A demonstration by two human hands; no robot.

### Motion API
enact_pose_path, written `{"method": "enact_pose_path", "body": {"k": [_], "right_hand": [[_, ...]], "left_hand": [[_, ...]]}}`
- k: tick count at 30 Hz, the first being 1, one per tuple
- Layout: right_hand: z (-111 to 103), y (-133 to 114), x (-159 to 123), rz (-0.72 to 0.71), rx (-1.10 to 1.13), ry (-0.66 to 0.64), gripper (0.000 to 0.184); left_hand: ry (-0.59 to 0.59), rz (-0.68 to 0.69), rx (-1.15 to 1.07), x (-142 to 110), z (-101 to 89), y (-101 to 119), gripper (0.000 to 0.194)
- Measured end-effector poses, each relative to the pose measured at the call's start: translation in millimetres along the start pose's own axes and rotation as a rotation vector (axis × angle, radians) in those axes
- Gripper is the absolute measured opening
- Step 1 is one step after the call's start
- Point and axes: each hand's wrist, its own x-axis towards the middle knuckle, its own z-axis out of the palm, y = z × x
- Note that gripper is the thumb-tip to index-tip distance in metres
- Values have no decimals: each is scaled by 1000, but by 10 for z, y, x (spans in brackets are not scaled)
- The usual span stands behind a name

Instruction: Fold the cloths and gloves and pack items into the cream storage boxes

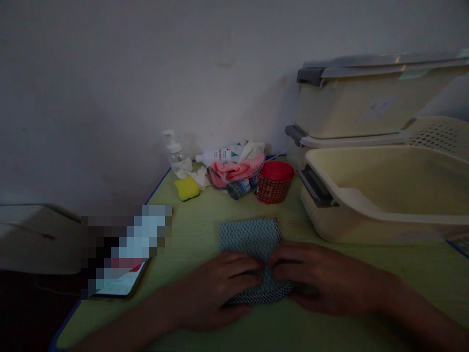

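A plain grey-white wall [146, 73] fills the upper part of the view, its surface marked by faint smudges near the middle. Against it stands a pale green counter [198, 225] with faint streaks in its top and blue edging [156, 188] along the left side. The light is dim, and a soft shadow [280, 105] falls on the wall beside the stacked storage boxes [351, 107] at right. Left of the counter sits a pale, box-shaped piece [36, 239], cut off by the frame; the area beneath it is too dark to make out.
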Motion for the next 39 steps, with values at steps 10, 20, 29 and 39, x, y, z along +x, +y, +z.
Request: {"method": "enact_pose_path", "body": {"k": [10, 20, 29, 39], "right_hand": [[172, 20, 51, -121, -332, 133, 12], [225, 40, 52, -81, -362, 316, 23], [123, 80, 22, 31, -232, 218, 18], [4, 19, 8, 160, -105, 124, 12]], "left_hand": [[135, -13, 122, -33, 112, -14, 34], [300, -33, 263, -44, 125, 8, 32], [308, 30, 351, -55, 104, -28, 25], [382, -106, 137, -91, 90, -57, 22]]}}
